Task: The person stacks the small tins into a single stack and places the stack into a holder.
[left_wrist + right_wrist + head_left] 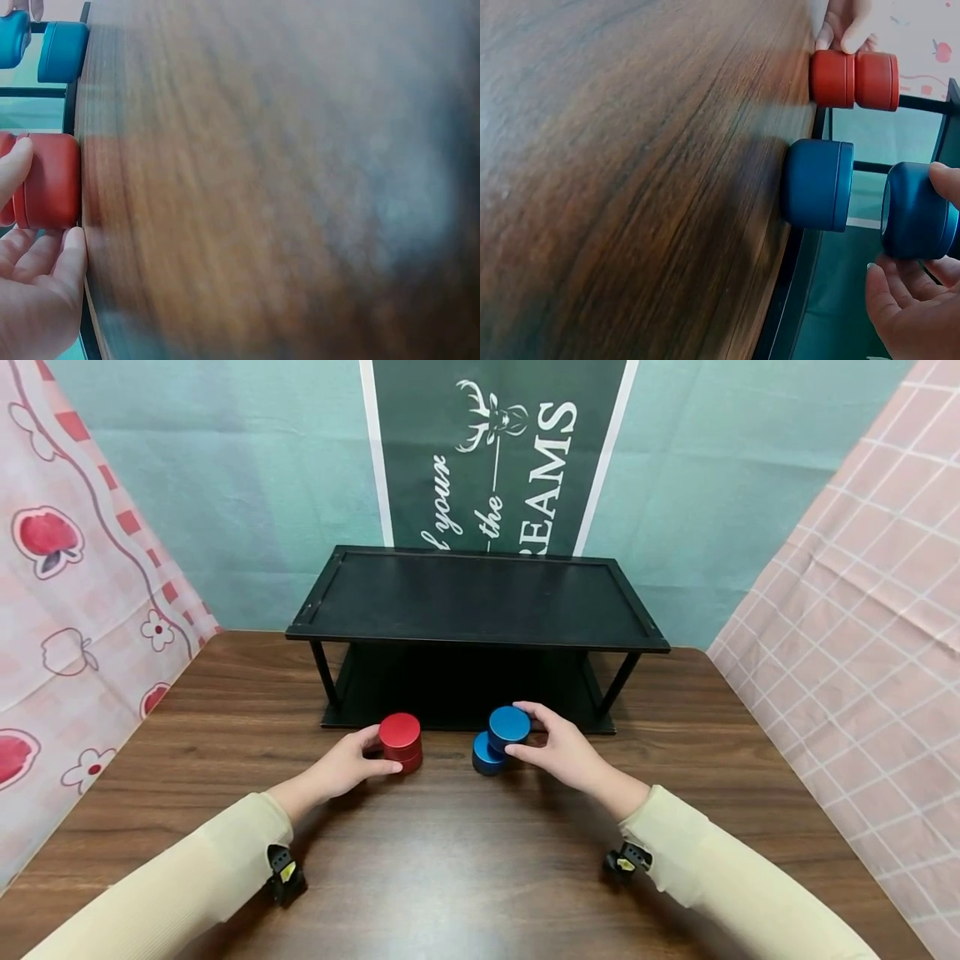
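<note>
Currently gripping upper blue tin (510, 727) in right hand (564, 750), red tins (402, 742) in left hand (345, 767). Ideally, shift the former left, levelling above lower blue tin (487, 755) before release.

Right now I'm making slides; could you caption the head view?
Left grip on two stacked red tins, right grip holding one blue tin above another blue tin, in front of a black shelf.
</note>
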A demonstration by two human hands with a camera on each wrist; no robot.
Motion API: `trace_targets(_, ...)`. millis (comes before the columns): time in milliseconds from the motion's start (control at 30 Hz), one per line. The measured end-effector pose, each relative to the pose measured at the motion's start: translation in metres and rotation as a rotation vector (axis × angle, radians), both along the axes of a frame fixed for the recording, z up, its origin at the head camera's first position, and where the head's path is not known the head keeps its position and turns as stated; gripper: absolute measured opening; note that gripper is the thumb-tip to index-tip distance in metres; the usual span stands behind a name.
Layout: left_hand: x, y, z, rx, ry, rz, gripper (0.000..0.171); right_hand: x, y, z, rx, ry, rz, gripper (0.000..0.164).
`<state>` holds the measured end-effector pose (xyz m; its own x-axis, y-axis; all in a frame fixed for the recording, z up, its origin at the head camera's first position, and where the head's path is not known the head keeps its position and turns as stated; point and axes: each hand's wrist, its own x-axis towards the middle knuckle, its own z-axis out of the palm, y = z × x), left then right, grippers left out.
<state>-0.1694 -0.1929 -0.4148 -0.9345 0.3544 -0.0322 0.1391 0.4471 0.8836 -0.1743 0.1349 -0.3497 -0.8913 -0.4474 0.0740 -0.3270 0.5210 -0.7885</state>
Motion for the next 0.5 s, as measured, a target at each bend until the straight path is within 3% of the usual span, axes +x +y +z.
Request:
trace_targets(100,0.0,0.0,0.0,-0.009,0.003,0.002,0.064,0.0,-0.003,0.001,-0.003,-0.006,0.002,0.058)
trace_targets(333,0.002,0.001,0.004,0.006,0.017,-0.017,0.061,-0.014,-0.001,-0.021,-0.009,-0.002,0.011,0.062)
trace_targets(500,0.003,0.001,0.006,0.02,0.006,-0.015,0.062,-0.014,-0.002,-0.022,-0.019,0.021,0.033,0.062)
